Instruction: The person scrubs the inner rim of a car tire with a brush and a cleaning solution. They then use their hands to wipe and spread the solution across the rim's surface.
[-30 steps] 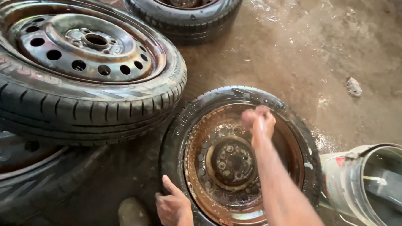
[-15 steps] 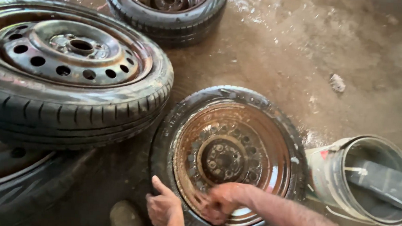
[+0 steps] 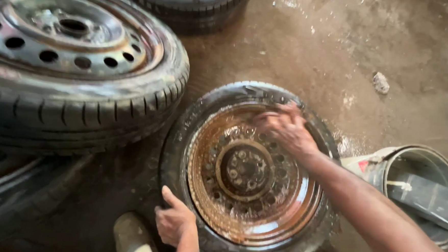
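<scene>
1. Right hand (image 3: pixel 285 130) lies on the upper right of the rusty rim (image 3: pixel 252 173), fingers spread and flat on the metal near the inner lip of the tyre; motion blur hides whether anything is held under the palm, so I cannot tell.
2. Left hand (image 3: pixel 174 221) is open, fingers pressed on the sidewall of the small tyre (image 3: pixel 182 134) at its lower left edge, gripping nothing.
3. Key relation: the wheel lies flat on the wet concrete floor (image 3: pixel 299 48), centre of the frame, its axle line pointing up at the camera. The hub sits down and left of the right hand, up and right of the left hand. The right hand is the one on the rim; the left touches rubber only.
4. Count: one rusty wheel under the hands; one larger wheel with a grey steel rim (image 3: pixel 70 36) at upper left, resting on another tyre (image 3: pixel 16 192) at lower left; one more tyre (image 3: pixel 184 6) at top centre. Four tyres visible.
5. One bucket (image 3: pixel 415 187) at right edge, just beside the wheel. One small stone (image 3: pixel 380 83) at upper right.
</scene>
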